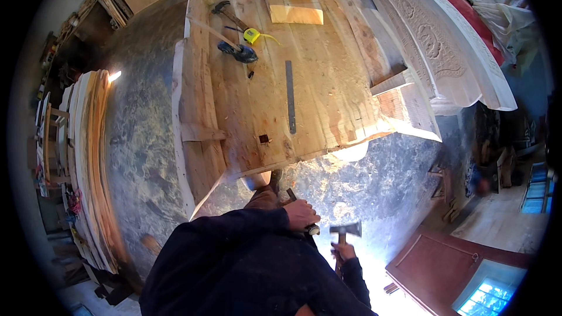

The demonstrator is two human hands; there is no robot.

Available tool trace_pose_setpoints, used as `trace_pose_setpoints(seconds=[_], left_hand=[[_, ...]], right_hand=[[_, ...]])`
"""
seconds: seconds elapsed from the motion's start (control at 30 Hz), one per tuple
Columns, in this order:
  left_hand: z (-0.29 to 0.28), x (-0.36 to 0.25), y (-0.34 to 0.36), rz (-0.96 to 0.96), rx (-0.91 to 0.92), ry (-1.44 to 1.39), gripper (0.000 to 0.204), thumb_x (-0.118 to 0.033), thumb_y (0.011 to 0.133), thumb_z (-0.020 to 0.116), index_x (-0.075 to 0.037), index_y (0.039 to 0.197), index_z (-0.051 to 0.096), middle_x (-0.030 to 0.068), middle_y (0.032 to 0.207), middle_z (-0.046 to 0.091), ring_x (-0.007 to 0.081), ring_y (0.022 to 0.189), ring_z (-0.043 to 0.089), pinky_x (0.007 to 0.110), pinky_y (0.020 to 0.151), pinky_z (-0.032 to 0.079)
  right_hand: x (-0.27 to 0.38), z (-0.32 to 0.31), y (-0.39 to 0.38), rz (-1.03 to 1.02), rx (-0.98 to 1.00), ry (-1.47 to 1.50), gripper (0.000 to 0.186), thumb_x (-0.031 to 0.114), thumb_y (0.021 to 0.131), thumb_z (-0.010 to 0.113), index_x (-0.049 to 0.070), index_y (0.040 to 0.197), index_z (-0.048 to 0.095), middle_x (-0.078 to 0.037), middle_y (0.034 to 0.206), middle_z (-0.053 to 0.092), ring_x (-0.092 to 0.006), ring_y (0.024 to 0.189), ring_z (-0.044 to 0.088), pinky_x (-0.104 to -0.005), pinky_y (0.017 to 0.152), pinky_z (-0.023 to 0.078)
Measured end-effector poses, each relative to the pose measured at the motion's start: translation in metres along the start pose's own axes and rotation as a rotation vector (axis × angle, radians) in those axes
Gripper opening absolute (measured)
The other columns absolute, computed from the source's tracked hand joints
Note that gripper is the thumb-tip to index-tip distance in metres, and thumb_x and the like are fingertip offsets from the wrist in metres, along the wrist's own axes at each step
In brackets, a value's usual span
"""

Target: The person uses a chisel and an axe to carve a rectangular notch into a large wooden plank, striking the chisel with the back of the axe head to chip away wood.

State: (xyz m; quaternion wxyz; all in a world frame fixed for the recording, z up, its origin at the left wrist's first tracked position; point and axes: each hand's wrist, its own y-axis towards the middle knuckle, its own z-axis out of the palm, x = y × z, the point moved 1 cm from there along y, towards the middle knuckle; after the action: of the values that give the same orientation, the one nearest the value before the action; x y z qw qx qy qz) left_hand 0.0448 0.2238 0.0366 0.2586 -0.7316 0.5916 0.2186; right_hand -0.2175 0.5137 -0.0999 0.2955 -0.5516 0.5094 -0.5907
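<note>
My left hand [301, 215] is wrapped round a chisel [313, 229] low in front of my body, its dark blade pointing up toward the wooden workbench [316, 99]. Just to the right, my right hand [342, 251] grips the handle of a hatchet-like hammer [352, 229] with a broad metal head upright. On the planked top lie a steel straight bar [290, 96], a small square hole [263, 138], a yellow tape measure [252, 35], a claw hammer [225, 11] and a dark tool [239, 52] with a wooden handle.
Stacked planks [93, 164] stand at the left. Light wood blocks [295, 11] sit on the bench's far end. Carved pale boards [430, 41] run along its right. A reddish door panel [427, 257] is at the lower right, above sawdust-covered concrete floor [140, 152].
</note>
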Motion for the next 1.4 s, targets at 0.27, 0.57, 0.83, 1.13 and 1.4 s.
trace_pose_setpoints(seconds=[0.27, 0.57, 0.83, 1.13, 1.4], left_hand=[[-0.006, -0.049, 0.035, 0.338, -0.254, 0.047, 0.024, -0.029, 0.076, 0.07, -0.007, 0.086, 0.069, 0.0085, 0.106, 0.057, 0.0243, 0.108, 0.056, 0.041, 0.09, 0.048], [0.007, -0.059, 0.038, 0.698, -0.176, -0.234, 0.037, -0.035, 0.084, 0.071, -0.004, 0.103, 0.068, 0.0131, 0.108, 0.061, 0.0341, 0.106, 0.06, 0.05, 0.092, 0.048], [-0.108, 0.229, -0.002, -0.497, -0.681, -0.118, 0.077, -0.034, 0.089, 0.074, -0.007, 0.153, 0.04, 0.0201, 0.155, 0.043, 0.0406, 0.143, 0.04, 0.048, 0.12, 0.032], [0.054, 0.272, -0.046, -0.509, -0.695, -0.07, 0.063, -0.019, 0.096, 0.062, 0.0, 0.151, 0.041, 0.022, 0.156, 0.04, 0.0364, 0.148, 0.033, 0.045, 0.124, 0.024], [0.108, 0.2, -0.042, -0.2, -0.407, -0.074, 0.057, -0.024, 0.095, 0.061, -0.012, 0.149, 0.046, 0.015, 0.153, 0.046, 0.0312, 0.138, 0.046, 0.047, 0.115, 0.036]], right_hand=[[0.134, 0.074, -0.013, -0.466, 0.342, 0.038, 0.019, 0.019, 0.098, 0.061, 0.006, 0.111, 0.068, -0.005, 0.097, 0.072, -0.0171, 0.082, 0.07, -0.031, 0.069, 0.058], [0.132, 0.1, -0.03, -0.371, 0.319, -0.205, 0.016, 0.013, 0.095, 0.064, 0.002, 0.107, 0.066, -0.011, 0.097, 0.072, -0.0196, 0.08, 0.07, -0.0343, 0.071, 0.06], [0.053, 0.084, -0.056, 0.085, 0.068, 0.323, 0.014, 0.008, 0.094, 0.061, -0.004, 0.099, 0.058, -0.02, 0.091, 0.072, -0.0228, 0.074, 0.071, -0.0359, 0.068, 0.061], [-0.019, 0.09, -0.079, 0.297, 0.009, 0.364, 0.015, 0.008, 0.094, 0.062, -0.005, 0.1, 0.058, -0.019, 0.093, 0.071, -0.0201, 0.072, 0.069, -0.0341, 0.066, 0.06], [0.02, 0.104, -0.055, 0.18, 0.023, 0.301, 0.015, 0.008, 0.093, 0.064, -0.004, 0.098, 0.058, -0.019, 0.09, 0.072, -0.0216, 0.071, 0.071, -0.0344, 0.065, 0.06]])
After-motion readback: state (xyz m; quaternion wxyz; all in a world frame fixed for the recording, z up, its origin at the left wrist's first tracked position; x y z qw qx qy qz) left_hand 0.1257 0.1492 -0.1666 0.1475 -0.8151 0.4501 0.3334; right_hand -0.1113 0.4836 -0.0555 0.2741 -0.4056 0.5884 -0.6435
